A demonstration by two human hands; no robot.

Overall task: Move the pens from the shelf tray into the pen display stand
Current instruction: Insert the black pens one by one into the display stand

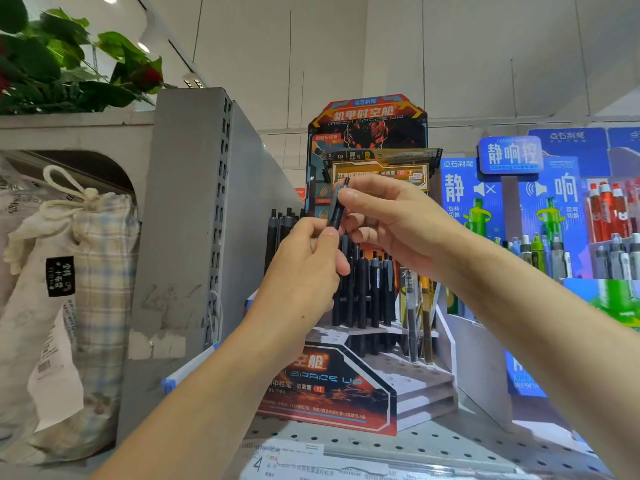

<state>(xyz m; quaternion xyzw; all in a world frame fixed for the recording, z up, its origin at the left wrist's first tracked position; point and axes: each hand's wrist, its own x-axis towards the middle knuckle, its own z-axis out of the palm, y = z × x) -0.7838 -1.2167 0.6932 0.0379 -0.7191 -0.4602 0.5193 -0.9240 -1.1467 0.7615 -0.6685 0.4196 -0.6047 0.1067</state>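
Note:
A black pen (337, 209) stands nearly upright in front of me, held by both hands. My left hand (308, 261) pinches its lower part between thumb and fingers. My right hand (388, 216) pinches its upper part, thumb near the clip end. Behind and below the hands is the red and dark pen display stand (346, 382) with stepped hole rows. Several black pens (367, 292) stand upright in its upper rows, and more stick up behind my left hand. The shelf tray is not plainly visible.
A grey perforated shelf divider (194, 237) rises on the left, with a checked cloth drawstring bag (90, 289) beyond it. Blue display stands with green, grey and red pens (554, 237) fill the right. The white perforated shelf (450, 441) lies below, with a price label at its front edge.

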